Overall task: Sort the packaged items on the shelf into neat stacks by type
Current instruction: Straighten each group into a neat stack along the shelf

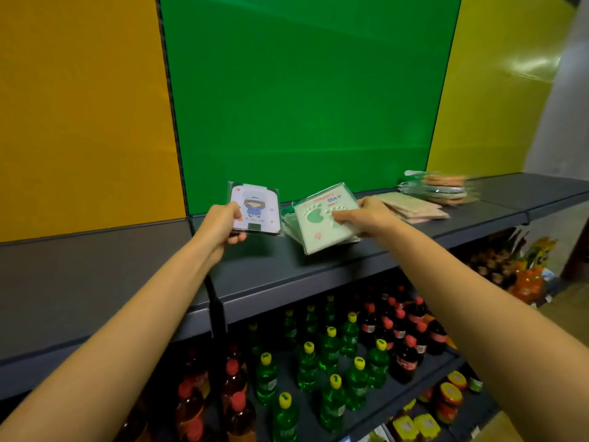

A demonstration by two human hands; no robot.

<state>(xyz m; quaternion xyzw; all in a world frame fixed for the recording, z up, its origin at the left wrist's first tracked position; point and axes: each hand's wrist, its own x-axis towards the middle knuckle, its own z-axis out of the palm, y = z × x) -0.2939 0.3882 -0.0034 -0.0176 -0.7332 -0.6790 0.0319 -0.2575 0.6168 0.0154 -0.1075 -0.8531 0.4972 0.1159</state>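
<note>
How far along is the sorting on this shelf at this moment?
Done: the beige packs lie roughly stacked. In hand: the left hand holds a white cartoon pack; the right hand grips the top green footprint pack of a skewed green stack. Left: squaring that stack, placing the cartoon pack, and the blurred mixed pile further right.

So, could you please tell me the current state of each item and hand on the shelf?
left hand: grips the cartoon packet by its left edge.
cartoon packet: held tilted up, apart from the piles.
right hand: grips the top footprint packet.
footprint packet: askew on the green stack.
green stack: uneven, lying flat on the shelf.
beige packets: fanned out, lying flat.
far pile: mixed, blurred.
</note>
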